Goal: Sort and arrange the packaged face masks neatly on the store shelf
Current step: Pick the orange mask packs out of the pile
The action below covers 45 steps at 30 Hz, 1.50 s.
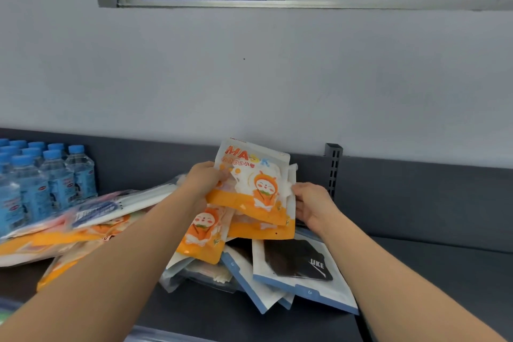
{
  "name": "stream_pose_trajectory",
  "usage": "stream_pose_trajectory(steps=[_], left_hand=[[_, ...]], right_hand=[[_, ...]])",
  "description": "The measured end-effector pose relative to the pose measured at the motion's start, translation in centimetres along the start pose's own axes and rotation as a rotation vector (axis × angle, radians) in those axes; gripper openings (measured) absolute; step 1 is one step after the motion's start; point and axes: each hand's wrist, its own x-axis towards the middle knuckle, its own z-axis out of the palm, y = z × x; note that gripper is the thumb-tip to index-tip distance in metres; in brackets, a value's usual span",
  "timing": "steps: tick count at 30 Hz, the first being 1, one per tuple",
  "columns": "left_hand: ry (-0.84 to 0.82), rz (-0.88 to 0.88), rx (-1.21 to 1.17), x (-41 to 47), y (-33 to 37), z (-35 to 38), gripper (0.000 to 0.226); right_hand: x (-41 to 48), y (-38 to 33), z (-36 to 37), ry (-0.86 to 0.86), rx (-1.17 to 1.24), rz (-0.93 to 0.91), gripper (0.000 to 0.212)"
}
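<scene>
A stack of orange-and-white mask packets [256, 186] printed "MASK" with a cartoon figure is held upright above the pile. My left hand [204, 182] grips its left edge and my right hand [312, 204] holds its right edge. Below it lies another orange packet [201, 233], tilted. Blue-edged packets with a black mask [298, 261] lie fanned out at the front right. More orange and white packets [83, 219] sprawl flat to the left on the dark grey shelf [430, 266].
Several water bottles with blue caps [47, 178] stand at the back left of the shelf. A slotted metal upright [333, 169] rises at the shelf's back, right of my hands. A white wall and a window are above.
</scene>
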Motion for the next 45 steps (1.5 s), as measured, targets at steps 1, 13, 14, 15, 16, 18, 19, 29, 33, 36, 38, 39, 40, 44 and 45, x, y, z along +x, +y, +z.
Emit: stream_pose_trajectory(steps=[1,13,14,15,16,18,19,29,33,36,38,39,40,44,45], left_hand=[[-0.007,-0.004,-0.003,0.0,0.0,0.1,0.003],[-0.065,0.091,-0.023,-1.2,0.9,2.2,0.005],[-0.035,0.120,-0.024,-1.2,0.9,2.1,0.004],[-0.013,0.143,-0.038,-1.2,1.0,1.8,0.007],[-0.004,0.160,-0.064,-1.2,1.2,1.5,0.011],[0.004,0.190,-0.103,-1.1,1.4,0.5,0.019],[0.024,0.201,-0.097,-1.2,1.5,0.0,0.019],[-0.338,0.143,1.402,-2.9,-5.5,-6.2,0.140],[-0.226,0.339,1.373,-2.4,-9.0,-6.7,0.131],[-0.165,0.368,1.421,-1.8,-6.6,-7.1,0.117],[-0.161,0.330,1.473,-1.4,-5.7,-7.4,0.115],[-0.161,0.319,1.471,-1.3,-5.7,-7.4,0.112],[-0.159,0.320,1.413,-1.2,-5.6,-7.6,0.106],[-0.138,0.290,1.046,-1.4,-4.2,-8.0,0.034],[-0.126,0.295,1.018,-1.6,-3.5,-8.2,0.022]], right_hand=[[-0.1,-0.2,0.1,0.022,-0.005,-0.049,0.014],[-2.2,-2.8,0.2,-0.112,0.304,-0.110,0.034],[-2.3,-2.9,0.4,-0.162,0.271,-0.128,0.036],[-2.3,-2.9,0.6,-0.175,0.227,-0.154,0.033],[-2.3,-3.0,0.7,-0.153,0.183,-0.177,0.027],[-2.3,-3.0,1.1,-0.183,0.211,-0.168,0.029],[-2.5,-3.1,1.4,-0.230,0.250,-0.124,0.041],[-3.3,-1.5,3.5,-0.017,-0.021,-0.348,0.033],[-3.2,-0.6,4.1,-0.061,-0.050,-0.342,0.032],[-3.1,-1.1,4.7,-0.085,-0.022,-0.309,0.034],[-3.0,-1.1,4.8,-0.109,0.029,-0.263,0.035],[-2.9,-0.9,4.7,-0.130,0.047,-0.244,0.035],[-2.8,-0.7,4.7,-0.152,0.065,-0.225,0.035],[-2.7,-0.2,4.0,-0.383,0.209,-0.119,0.040],[-2.7,-0.2,3.7,-0.478,0.226,-0.083,0.044]])
